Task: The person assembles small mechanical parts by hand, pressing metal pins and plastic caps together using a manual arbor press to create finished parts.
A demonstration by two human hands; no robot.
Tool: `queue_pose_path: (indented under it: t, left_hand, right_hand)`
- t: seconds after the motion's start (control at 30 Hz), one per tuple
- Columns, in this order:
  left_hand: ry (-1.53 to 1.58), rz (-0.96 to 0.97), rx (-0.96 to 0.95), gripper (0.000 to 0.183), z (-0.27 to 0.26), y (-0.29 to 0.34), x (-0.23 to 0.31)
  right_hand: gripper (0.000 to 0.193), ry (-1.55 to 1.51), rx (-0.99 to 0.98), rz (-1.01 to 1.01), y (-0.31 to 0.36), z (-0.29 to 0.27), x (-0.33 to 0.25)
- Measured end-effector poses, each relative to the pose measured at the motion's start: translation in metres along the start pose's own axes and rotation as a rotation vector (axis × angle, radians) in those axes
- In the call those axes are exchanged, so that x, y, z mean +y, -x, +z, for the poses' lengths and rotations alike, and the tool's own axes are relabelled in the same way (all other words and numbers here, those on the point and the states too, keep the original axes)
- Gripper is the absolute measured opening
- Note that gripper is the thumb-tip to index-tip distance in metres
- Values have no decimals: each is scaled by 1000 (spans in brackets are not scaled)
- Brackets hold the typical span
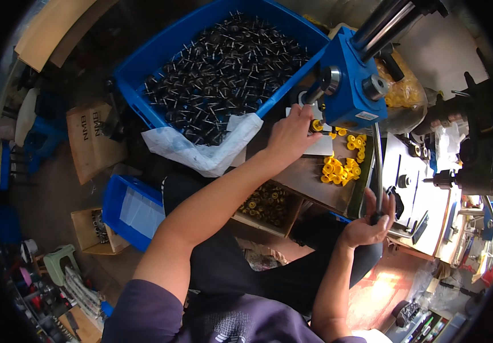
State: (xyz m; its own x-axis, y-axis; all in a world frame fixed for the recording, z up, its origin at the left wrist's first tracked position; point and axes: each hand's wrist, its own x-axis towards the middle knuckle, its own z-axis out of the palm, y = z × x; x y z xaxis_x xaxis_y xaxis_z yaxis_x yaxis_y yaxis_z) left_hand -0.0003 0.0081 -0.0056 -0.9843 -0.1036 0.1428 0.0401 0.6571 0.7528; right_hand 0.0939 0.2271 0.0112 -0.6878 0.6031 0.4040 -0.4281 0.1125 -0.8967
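Note:
A blue hand press (pixel 346 80) with a steel column stands at the front edge of the workbench. My left hand (pixel 290 136) reaches under its head, thumb and fingers closed around a small yellow plastic part (pixel 316 125); the fingertips partly hide how that part sits. Down and to the right, my right hand (pixel 366 230) has its fingers curled round the lower end of the press's long steel lever (pixel 378 166). Loose yellow parts (pixel 341 170) lie in a pile on the bench beside the press.
A large blue bin (pixel 126 86) full of black parts with metal pins (pixel 223 68) stands at the left. Below the bench edge is a box of yellowish parts (pixel 266 204). A drill press (pixel 478 137) stands at right. A blue tray (pixel 115 200) sits lower left.

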Motion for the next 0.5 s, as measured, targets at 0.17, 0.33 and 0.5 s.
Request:
queue_pose_path:
  t: [0.17, 0.33, 0.5]
  left_hand:
    - [12, 47, 26, 46, 9, 1, -2]
    - [-55, 21, -12, 48, 2, 0, 0]
    - [-126, 105, 41, 51, 2, 1, 1]
  right_hand:
    - [53, 31, -144, 88, 20, -10, 73]
    - [52, 112, -127, 147, 11, -16, 23]
    - [52, -204, -47, -166, -108, 4, -82]
